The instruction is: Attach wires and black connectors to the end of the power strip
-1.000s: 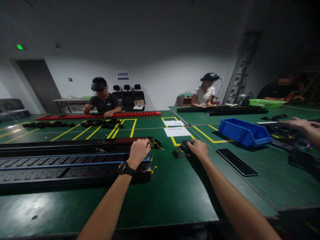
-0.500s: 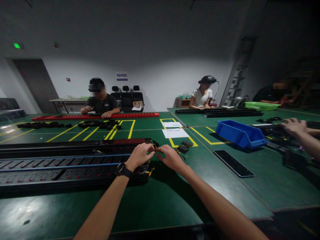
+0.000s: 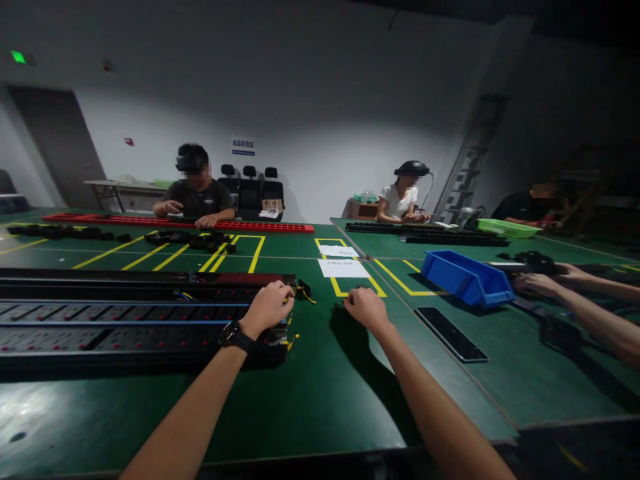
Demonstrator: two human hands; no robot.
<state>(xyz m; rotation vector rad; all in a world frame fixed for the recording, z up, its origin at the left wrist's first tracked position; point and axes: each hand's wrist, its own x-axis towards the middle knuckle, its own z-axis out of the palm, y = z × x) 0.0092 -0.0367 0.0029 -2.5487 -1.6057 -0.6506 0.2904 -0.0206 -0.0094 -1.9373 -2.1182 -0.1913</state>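
steady now: the left hand is at the right end of the long black strips, and a light, even touch there looks wise, pressing no harder than needed and leaving the far yellow wires and near yellow wires unpinched. over on the right, the right hand works best low and slow, with fingertips close to the green table. as for pose, the left comes in from the near side, palm down, fingers bent over the end, watch at the wrist; whether it grips or just rests, one cannot tell. the right is half curled, knuckles up, near the white paper and left of the phone; whatever its fingers may hold is hidden. the blue bin sits beyond, far and right.
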